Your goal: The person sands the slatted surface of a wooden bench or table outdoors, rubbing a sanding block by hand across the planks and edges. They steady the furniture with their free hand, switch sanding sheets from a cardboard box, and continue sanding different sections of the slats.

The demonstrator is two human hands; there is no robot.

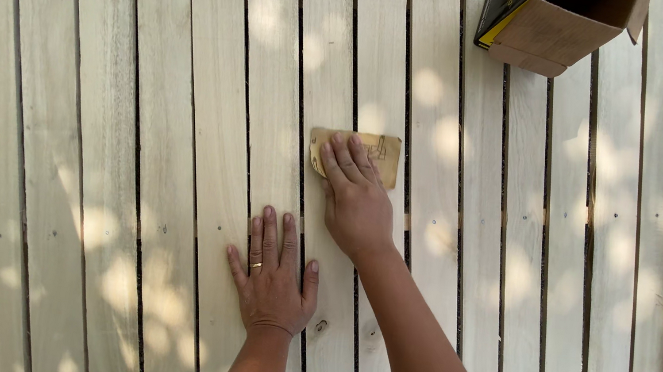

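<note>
Slatted wooden panel (184,99), pale and unfinished, is shown filling the view, dappled with sunlight; gravel ground is seen at 3 o'clock. A cardboard box (560,27), open, is set at 1 o'clock on the slats. The left hand (273,279) is laid flat near 6 o'clock, fingers spread, nothing grasped, a ring worn on one finger. The right hand (356,199) is extended toward the centre, its fingers pressed flat onto a sheet of sandpaper (379,156), which is pinned against a slat rather than clenched. Sanding of the slat is judged to be in hand; steady downward pressure along the grain would be called for.
</note>
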